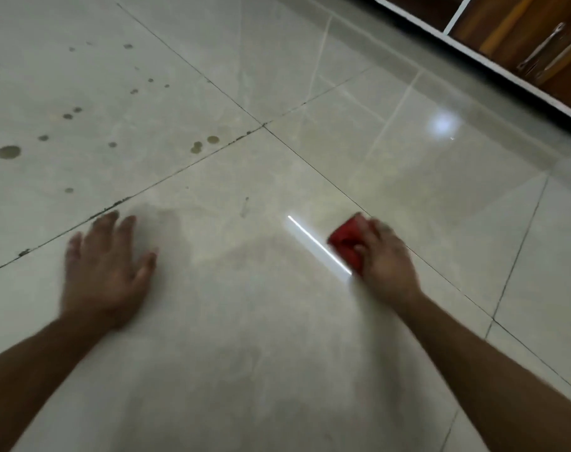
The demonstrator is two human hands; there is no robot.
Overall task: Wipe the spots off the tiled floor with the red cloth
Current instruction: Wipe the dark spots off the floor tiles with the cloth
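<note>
In the head view, a pale, glossy tiled floor (277,337) crossed by dark grout lines is seen from above, with both bare forearms reaching in from the near edge. The right hand (383,256) is pressed down on the red cloth (344,244), which is bunched on the floor at the right of the near tile, just left of a grout line. The fingers (364,225) are curled over the cloth's far and right part and clamp it, so that the red fabric shows only to the left of them and under the thumb; this hand is blurred. A bright streak of reflected light (316,244) runs just left of the cloth. The left hand (106,265) is laid flat on the same tile, well apart from the cloth, its fingers spread and released, with nothing grasped. Brown spots (8,152) are scattered over the far left tile, beyond the grout line past the left fingertips. At the far right a wooden cabinet (519,31) with metal handles (540,48) is seen.
</note>
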